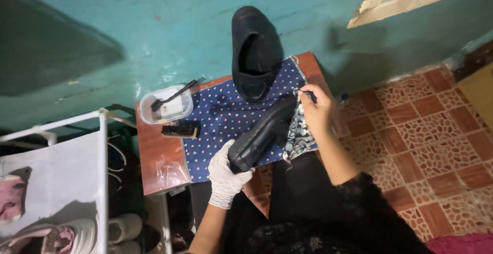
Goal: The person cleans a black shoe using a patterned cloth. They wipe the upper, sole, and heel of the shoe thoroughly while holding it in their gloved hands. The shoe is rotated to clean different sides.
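Shoes: 2 black; 1 in gloved L hand (224,174), R hand (315,111) grips patterned rag (298,131) against it.

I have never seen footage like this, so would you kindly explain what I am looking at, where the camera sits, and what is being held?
There is no machine here: a camera worn on a person's head looks down at their two hands. The left hand, in a white glove, grips a black shoe. The bare right hand holds a patterned cloth against it. Below lies a blue dotted cloth on a small reddish table. A second black shoe leans against the teal wall. Beside it sit a brush and a clear tub.
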